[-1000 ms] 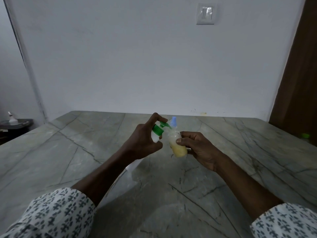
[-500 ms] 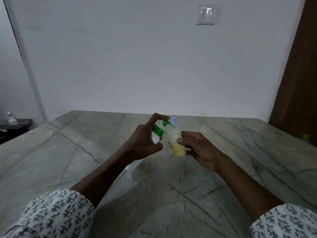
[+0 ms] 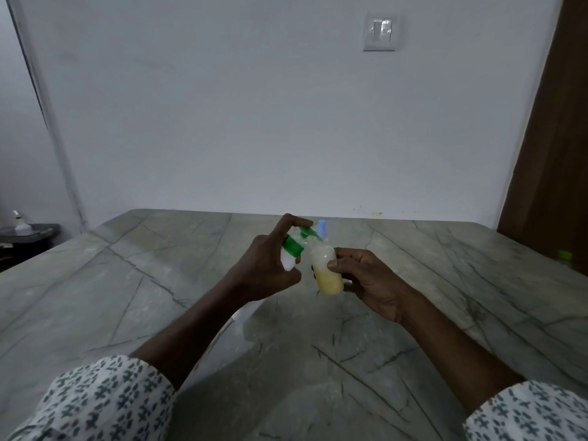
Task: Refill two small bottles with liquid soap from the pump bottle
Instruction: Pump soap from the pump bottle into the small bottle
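Hiding pump bottle (image 3: 289,261) body: left hand (image 3: 265,270)

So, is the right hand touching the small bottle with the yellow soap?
Touching. The head view shows the right hand gripping the small bottle, its thumb pressed on the bottle's side.

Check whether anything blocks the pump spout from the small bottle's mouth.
Nothing visible does. The left hand tilts the pump bottle so that its green spout reaches the mouth of the small bottle, which the right hand grips. The blue cap shows behind them, not between.
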A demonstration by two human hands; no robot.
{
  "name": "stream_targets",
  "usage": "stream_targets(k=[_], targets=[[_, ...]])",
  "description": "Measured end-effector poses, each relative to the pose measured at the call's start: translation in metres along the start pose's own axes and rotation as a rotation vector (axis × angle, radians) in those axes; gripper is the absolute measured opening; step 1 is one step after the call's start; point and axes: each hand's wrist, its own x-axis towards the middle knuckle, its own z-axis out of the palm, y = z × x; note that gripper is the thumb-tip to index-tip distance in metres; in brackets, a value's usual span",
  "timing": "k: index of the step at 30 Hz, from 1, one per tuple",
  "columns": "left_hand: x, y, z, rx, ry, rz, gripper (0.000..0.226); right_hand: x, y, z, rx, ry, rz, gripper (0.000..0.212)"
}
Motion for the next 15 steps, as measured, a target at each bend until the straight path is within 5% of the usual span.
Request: stream_targets(k=[15], targets=[[0.0002,0.0003,-0.0001,-0.003,0.021,-0.009,0.066,0.0008,0.0018,0.0015,0.012,-0.021,0.015,0.038]])
